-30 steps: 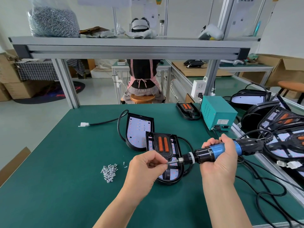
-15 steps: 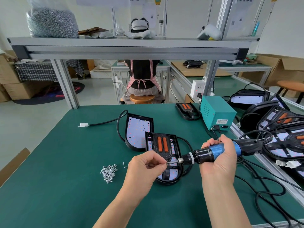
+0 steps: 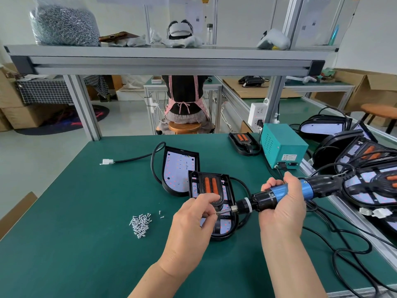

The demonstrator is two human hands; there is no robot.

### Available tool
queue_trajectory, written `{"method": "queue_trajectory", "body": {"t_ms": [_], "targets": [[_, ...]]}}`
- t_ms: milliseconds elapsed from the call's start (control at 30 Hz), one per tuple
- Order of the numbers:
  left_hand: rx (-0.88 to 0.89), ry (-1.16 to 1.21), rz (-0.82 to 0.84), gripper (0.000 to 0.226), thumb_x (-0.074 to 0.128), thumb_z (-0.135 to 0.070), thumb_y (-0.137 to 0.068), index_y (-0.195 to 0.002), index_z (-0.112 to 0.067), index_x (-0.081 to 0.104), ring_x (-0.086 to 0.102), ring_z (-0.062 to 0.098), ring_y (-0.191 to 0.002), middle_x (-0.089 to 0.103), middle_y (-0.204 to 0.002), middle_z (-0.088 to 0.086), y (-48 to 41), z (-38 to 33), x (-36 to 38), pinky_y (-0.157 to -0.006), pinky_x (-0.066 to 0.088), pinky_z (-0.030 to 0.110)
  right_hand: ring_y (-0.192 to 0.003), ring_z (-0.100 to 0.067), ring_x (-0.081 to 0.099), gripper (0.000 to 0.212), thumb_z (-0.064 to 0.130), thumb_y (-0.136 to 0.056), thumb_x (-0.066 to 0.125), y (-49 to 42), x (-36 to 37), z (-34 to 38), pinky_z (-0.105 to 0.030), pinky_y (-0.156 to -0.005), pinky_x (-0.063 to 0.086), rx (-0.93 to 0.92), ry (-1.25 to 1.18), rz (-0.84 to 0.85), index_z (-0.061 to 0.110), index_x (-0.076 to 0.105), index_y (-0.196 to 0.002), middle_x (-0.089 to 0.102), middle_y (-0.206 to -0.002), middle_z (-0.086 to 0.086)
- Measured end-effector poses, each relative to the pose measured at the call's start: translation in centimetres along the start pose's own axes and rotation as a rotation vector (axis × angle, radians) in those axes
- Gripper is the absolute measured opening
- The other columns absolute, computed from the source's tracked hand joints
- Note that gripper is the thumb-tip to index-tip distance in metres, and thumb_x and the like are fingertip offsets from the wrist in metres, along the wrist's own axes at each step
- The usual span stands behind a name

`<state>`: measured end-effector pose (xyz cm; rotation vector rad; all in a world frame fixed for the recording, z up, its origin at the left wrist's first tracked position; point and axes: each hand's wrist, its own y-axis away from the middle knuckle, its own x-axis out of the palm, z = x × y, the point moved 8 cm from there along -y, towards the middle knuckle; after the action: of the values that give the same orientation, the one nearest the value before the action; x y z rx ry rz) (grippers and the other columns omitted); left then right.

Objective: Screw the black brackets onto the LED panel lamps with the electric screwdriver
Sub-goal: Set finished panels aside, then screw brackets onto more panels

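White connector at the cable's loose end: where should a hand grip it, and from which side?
Probably pinch the white connector across its long sides, from above at the cable-free end: it lies flat on the green mat, nothing beside it, and its black cable leaves the opposite end.

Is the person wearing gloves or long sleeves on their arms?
No. The left hand and right hand are bare: no gloves, and no rings show. The left forearm and right forearm are bare too, down to the picture's bottom edge, with no sleeves, watch or bracelet in view.
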<state>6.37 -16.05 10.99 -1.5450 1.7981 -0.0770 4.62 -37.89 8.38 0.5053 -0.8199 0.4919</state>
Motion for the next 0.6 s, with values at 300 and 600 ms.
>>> {"method": "queue_trajectory", "body": {"t_ms": [300,600], "targets": [[-0.192,0.005,-0.062,0.041,0.078,-0.022,-0.082,-0.113,-0.043,0.062,0.061,-0.001,-0.103,0.068,-0.099,-0.023,-0.1,2.7,-0.7,-0.091,0.043,0.015,-0.058,-0.016,0.06,0.024,0.012,-0.09,0.069,-1.7,2.8,2.1,-0.028,-0.062,0.054,-0.117,0.053,0.084,0.01,0.055,-0.109,0.056,-0.067,0.0],[-0.563,-0.174,0.095,0.093,0.071,-0.057,-0.08,-0.149,-0.018,0.022,0.054,0.029,-0.117,0.057,-0.13,0.008,-2.7,6.6,1.3,-0.085,0.038,0.032,-0.047,-0.018,0.057,0.018,0.004,-0.09,0.068,-1.9,7.2,1.5,-0.027,-0.05,0.049,-0.243,0.335,0.306,0.013,0.053,-0.086,0.053,-0.054,0.001]]}}
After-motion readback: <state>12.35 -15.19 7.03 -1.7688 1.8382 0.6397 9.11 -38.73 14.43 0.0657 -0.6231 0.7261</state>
